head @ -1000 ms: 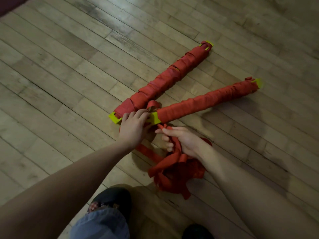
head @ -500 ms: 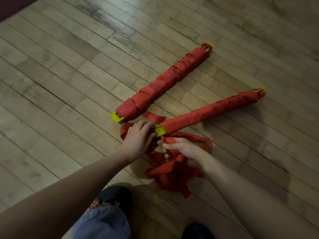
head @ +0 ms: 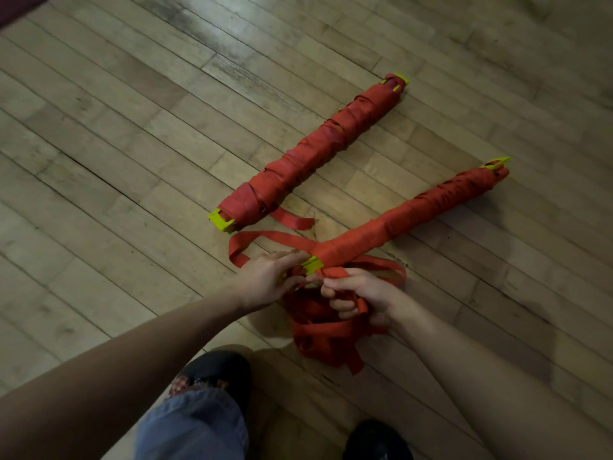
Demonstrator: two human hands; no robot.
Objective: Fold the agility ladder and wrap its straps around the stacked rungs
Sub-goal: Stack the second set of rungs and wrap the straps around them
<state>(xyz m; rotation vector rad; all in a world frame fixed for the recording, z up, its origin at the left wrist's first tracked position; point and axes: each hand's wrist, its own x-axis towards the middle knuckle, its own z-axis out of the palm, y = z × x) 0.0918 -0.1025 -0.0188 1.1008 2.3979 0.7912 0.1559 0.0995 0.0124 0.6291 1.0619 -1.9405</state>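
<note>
While the left hand (head: 265,280) holds the yellow end of the near bundle (head: 411,214) on the wooden floor (head: 99,161), the right hand (head: 358,297) grips loose red strap (head: 318,333); the far bundle (head: 318,151) lies apart.

An indoor exercise space, such as a gym hall or a room at home, is suggested, though which of the two cannot be told; a worn floor of pale wooden planks (head: 139,134) is seen, scuffed and dull in patches. Two strap-wound bundles of agility-ladder rungs (head: 318,151) are laid on it; dim light is cast throughout.
</note>
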